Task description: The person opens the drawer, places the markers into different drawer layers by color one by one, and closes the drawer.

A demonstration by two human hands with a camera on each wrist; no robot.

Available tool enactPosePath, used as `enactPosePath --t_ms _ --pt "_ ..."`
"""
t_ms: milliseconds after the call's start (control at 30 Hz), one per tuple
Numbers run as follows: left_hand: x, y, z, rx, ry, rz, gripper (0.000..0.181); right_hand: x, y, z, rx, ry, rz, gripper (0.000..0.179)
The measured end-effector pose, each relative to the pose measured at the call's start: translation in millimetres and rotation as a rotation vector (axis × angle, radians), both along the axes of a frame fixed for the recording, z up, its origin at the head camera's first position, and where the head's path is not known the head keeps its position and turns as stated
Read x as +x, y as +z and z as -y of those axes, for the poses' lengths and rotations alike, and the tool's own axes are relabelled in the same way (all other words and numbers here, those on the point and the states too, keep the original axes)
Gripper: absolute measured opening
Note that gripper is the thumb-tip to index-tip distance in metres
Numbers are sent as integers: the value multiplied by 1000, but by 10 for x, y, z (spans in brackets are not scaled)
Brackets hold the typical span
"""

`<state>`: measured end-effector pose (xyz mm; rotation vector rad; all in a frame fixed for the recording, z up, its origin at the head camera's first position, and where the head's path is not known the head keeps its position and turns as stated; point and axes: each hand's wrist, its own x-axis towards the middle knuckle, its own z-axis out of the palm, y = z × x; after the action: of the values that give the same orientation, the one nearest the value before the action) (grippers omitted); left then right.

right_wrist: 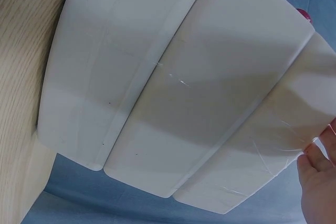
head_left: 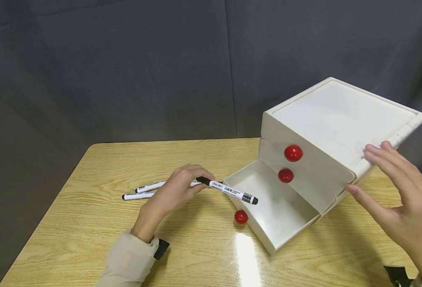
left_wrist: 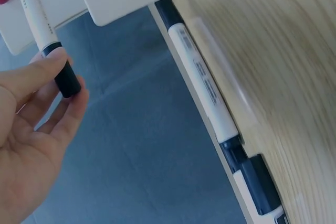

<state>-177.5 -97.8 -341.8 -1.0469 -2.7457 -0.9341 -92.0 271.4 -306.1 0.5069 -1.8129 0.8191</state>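
My left hand [head_left: 176,191] pinches a whiteboard marker [head_left: 232,193] by its black cap, between thumb and fingers. The marker's other end hangs over the pulled-out bottom drawer [head_left: 268,215] of a white drawer unit [head_left: 347,115]. The inside of that drawer shows bare white plastic. My right hand [head_left: 408,203] touches the unit's top right edge with extended fingers; in the right wrist view its fingertips [right_wrist: 315,156] meet the same edge. Two more markers [head_left: 139,195] lie on the table, partly behind my left hand.
Round red knobs sit on the drawer fronts: the top knob [head_left: 293,153], the middle knob [head_left: 286,175] and the bottom knob [head_left: 241,217]. The unit stands on a wooden table [head_left: 89,223]. A dark grey cloth [head_left: 160,71] hangs behind the table.
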Motion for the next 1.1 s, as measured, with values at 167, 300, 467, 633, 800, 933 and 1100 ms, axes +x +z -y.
enactPosePath --t_ms 167,300,467,633,800,933,1100 --pt "-21 -17 -103 -6 -34 -50 23 4 -7 -10 5 -11 9 72" --pt "-29 -4 -182 -34 -50 -61 24 0 -13 -15 6 -18 9 72" --pt "-45 8 -280 -69 -70 -50 26 4 -13 -24 13 -22 17 72" --pt "-62 1 -368 -98 -92 -42 28 12 -14 -36 25 -29 30 73" --pt "-68 11 -448 -113 -130 -40 27 8 -16 -42 29 -30 30 73" --pt "-60 23 -513 -130 -144 -21 26 8 -21 -46 30 -27 29 73" --pt "-50 12 -586 -166 -148 4 25 9 -24 -49 29 -20 35 73"
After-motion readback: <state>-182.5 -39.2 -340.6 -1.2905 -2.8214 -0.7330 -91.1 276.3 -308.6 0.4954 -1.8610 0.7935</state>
